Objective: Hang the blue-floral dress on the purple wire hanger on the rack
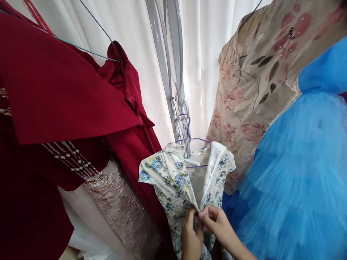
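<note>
A white dress with blue and yellow flowers [176,177] hangs on a purple wire hanger [189,135] in the middle of the view. Its back or front opening is spread in a V down to where both hands meet. My left hand [192,231] pinches the fabric at the bottom of the V, fingers closed. Right beside it, my right hand [214,220] has thumb and forefinger pressed together at the same spot, seemingly on the zipper pull, which is mostly covered by the fingertips. The dress below the hands is partly hidden by them.
Dark red garments [67,90] hang close on the left, above a beaded pinkish dress [121,206]. At right hang a beige floral dress [244,104] and a blue tiered tulle dress [292,173]. A grey metal stand [177,47] rises before a white curtain [206,43].
</note>
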`<state>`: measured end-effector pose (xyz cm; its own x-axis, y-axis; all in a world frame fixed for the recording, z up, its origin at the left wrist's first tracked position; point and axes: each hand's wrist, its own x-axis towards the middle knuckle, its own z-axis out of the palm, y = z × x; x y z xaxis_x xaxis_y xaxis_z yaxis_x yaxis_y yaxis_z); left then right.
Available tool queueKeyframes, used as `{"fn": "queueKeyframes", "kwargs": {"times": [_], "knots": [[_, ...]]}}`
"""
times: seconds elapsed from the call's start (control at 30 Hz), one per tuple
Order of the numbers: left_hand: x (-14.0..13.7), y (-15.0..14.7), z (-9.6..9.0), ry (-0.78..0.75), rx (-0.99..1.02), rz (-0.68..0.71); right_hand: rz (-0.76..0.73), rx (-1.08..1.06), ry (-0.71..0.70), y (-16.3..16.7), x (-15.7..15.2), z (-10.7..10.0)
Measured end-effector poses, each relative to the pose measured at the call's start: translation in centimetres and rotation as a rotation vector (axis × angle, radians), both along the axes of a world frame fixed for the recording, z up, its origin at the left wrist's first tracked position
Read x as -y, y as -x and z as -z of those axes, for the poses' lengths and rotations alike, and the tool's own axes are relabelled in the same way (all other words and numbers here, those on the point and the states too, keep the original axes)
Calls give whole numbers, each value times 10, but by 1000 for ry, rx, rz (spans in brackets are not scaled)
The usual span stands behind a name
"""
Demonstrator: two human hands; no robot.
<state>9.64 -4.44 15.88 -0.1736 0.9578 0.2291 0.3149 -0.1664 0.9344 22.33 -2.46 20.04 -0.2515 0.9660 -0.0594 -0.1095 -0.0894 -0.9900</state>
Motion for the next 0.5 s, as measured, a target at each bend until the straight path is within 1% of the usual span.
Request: {"fn": "queueKeyframes", "kwargs": {"times": [0.07,0.13,0.2,0.27,0.37,0.43,0.5], "knots": [[-9,-5,-1,30,-61,53,11,-2,10,-1,-5,-1],[-20,-6,-1,34,-155,100,54,5,16,-2,-16,-5],[-30,-6,-1,72,-277,117,104,0,-10,-3,-35,-19],[-39,-6,-1,157,-402,102,166,-21,-86,-1,-57,-46],[-48,-9,-2,235,-508,117,219,-59,-218,4,-93,-101],[-55,-15,-2,241,-522,156,207,-101,-246,8,-111,-136],[-60,-26,0,303,-533,194,200,-169,-261,12,-123,-162]]}}
